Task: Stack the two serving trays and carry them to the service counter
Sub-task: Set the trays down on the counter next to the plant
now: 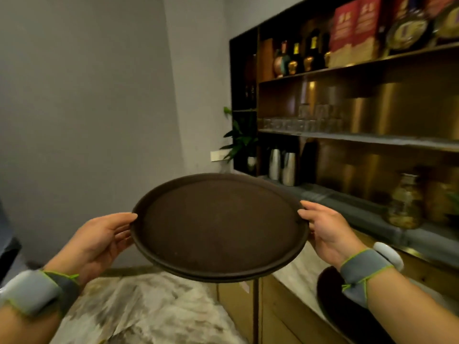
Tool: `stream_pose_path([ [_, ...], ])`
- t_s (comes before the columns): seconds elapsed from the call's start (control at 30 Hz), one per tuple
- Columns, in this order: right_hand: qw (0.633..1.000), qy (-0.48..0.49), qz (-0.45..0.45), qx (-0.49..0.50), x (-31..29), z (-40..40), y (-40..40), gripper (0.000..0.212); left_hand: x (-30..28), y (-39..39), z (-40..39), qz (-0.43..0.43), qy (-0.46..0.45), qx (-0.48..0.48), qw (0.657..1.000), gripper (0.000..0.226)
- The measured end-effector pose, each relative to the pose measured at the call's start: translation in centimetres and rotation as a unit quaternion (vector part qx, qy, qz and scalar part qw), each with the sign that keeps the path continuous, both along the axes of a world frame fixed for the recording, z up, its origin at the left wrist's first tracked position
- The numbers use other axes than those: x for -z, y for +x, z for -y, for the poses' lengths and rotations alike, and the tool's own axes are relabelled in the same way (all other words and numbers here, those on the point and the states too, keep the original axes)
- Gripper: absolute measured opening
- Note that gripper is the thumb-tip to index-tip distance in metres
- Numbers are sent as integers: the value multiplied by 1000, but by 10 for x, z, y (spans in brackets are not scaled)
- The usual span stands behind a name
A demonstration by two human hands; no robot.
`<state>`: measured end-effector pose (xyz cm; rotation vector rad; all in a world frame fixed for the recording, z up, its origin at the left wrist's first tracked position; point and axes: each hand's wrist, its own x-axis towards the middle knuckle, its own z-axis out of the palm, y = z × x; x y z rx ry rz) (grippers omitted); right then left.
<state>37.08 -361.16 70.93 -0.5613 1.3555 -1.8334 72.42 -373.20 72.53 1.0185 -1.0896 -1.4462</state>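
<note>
Two round dark brown serving trays (219, 227) are stacked one on the other and held up in the air in front of me. The lower tray shows only as a second rim along the near edge. My left hand (99, 242) grips the left rim, thumb on top. My right hand (327, 229) grips the right rim the same way. Both wrists wear grey bands with white devices.
A marble-topped counter (149, 309) lies below the trays, with wooden cabinet fronts (278, 311) to its right. Another dark round object (347, 309) rests on the right counter under my right forearm. Shelves (360, 137) with glasses, metal jugs, bottles and red boxes fill the right wall.
</note>
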Motion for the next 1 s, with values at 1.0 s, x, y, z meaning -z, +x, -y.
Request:
stream_pose_path([
  [1.0, 882, 39, -30, 469, -7, -50, -291, 45, 12, -564, 198, 62, -5, 500, 864, 25],
])
